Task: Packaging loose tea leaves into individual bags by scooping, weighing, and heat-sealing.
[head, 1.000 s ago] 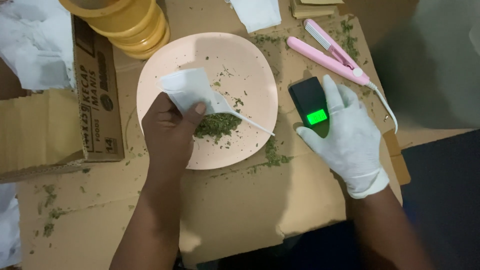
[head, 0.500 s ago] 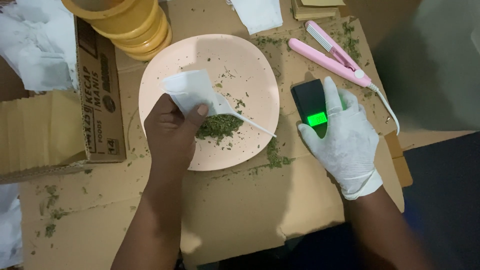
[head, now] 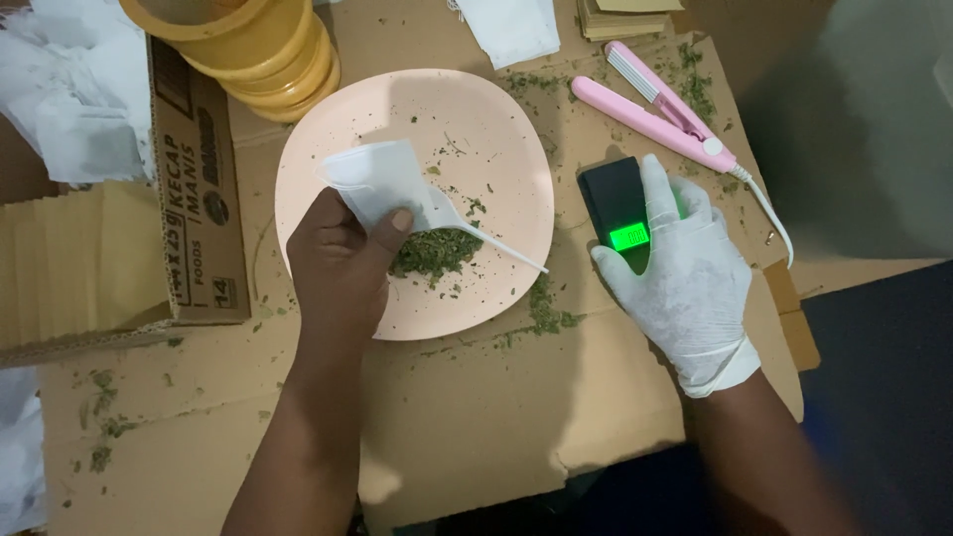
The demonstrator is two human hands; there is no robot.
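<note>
My left hand [head: 342, 268] is bare and grips a small white paper pouch [head: 375, 182] over a pale pink plate [head: 496, 129]. A little heap of dried green leaf bits [head: 434, 252] lies on the plate beside my thumb, with a thin white plastic spoon [head: 486, 243] lying across it. My right hand [head: 685, 273], in a white glove, rests on a small black pocket scale [head: 611, 199] whose display glows green, to the right of the plate.
Flattened brown cardboard [head: 476, 417] covers the work surface, strewn with green crumbs. A pink hair-iron-style heat sealer [head: 660, 114] lies at the back right. Stacked yellow tubs [head: 253, 50] stand at the back, a cardboard box [head: 194, 189] at the left, white pouches [head: 511, 25] at the top.
Both hands stay much where they were; the camera view has shifted slightly. My gloved hand still rests on the scale.
</note>
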